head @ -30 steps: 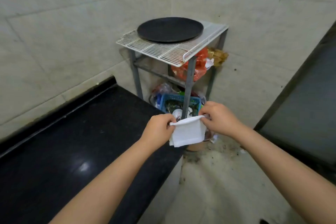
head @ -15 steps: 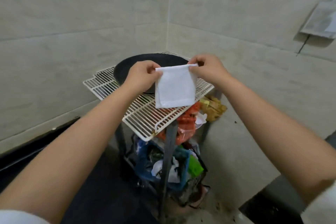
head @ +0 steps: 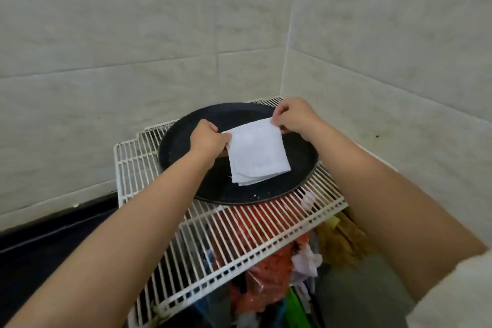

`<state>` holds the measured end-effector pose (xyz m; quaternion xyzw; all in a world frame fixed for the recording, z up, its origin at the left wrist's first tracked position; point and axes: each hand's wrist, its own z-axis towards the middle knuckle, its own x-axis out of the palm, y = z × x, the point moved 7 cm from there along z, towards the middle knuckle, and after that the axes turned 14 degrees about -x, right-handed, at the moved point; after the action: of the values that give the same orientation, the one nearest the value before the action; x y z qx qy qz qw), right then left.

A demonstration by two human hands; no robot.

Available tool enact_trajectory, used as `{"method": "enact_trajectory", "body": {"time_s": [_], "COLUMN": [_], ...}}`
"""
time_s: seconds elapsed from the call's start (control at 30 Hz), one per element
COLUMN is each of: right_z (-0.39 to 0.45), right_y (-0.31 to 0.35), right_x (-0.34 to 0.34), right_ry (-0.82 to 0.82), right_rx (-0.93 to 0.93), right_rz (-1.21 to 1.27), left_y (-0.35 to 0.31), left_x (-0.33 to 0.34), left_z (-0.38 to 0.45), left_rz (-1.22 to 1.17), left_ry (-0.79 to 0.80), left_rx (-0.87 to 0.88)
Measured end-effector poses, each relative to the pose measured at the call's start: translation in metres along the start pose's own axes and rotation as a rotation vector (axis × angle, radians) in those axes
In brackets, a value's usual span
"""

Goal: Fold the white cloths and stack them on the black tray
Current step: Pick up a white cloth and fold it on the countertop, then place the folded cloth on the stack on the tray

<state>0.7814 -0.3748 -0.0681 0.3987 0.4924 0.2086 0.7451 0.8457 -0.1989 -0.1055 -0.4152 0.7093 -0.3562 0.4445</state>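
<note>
I have the folded white cloth (head: 257,154) over the middle of the black tray (head: 186,128), its near edge at about six o'clock lying on or just above the tray floor; I cannot tell whether it touches. Its far edge, toward twelve o'clock, is lifted, because that is where I hold it: my left hand (head: 209,141) has its fingers pinched closed on the far-left corner at about ten o'clock of the cloth, and my right hand (head: 294,117) has its fingers pinched closed on the far-right corner at about one o'clock. So the cloth hangs from my fingers toward me, sloping down from far to near. Both hands are equally close. I judge the next move is lowering that far edge flat and letting go. The tray sits on a white wire shelf (head: 239,242) in the tiled corner.
</note>
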Motion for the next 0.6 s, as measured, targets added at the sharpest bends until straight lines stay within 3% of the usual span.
{"method": "enact_trajectory", "body": {"time_s": [0.1,0.23,0.33,0.6], "right_z": [0.021,0.036,0.053,0.055], "right_y": [-0.014,-0.02,-0.035,-0.034], "right_x": [0.013,0.021,0.034,0.053], "right_ry": [0.072,0.036,0.122,0.363], "right_rx": [0.007,-0.018,0.034,-0.134], "right_rz": [0.004,-0.027,-0.109,-0.411], "left_y": [0.006,0.001,-0.009,-0.001], "left_x": [0.002,0.002,0.009,0.026], "left_z": [0.021,0.033,0.032,0.035], "left_rz": [-0.025,0.15,0.241,0.464], "left_ry": [-0.1,-0.211,-0.328,-0.386], "left_rx": [-0.055,0.01,0.083,0.087]}}
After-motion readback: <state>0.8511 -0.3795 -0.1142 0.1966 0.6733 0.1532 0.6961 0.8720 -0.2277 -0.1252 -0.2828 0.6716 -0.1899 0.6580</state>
